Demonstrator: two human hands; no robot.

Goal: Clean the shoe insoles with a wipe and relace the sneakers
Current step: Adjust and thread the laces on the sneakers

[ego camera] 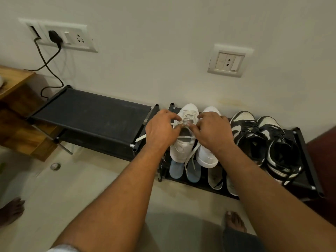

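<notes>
Both forearms run up from the bottom edge to mid-frame, where my left hand [160, 128] and right hand [214, 131] meet over the white sneaker [181, 148]. It stands toe to the wall on the top shelf of the shoe rack [309, 160], touching the second white sneaker [207, 155]. On both hands the fingers [173, 117] are curled in tight, each pinching the flat lace [191, 155] beside the upper eyelets. Loose ends trail left and down over the heel. I judge the lace limp, light and a little slick, best pinched close to its tip. The shoe looks light and likely to slide, so it wants steadying at the collar.
</notes>
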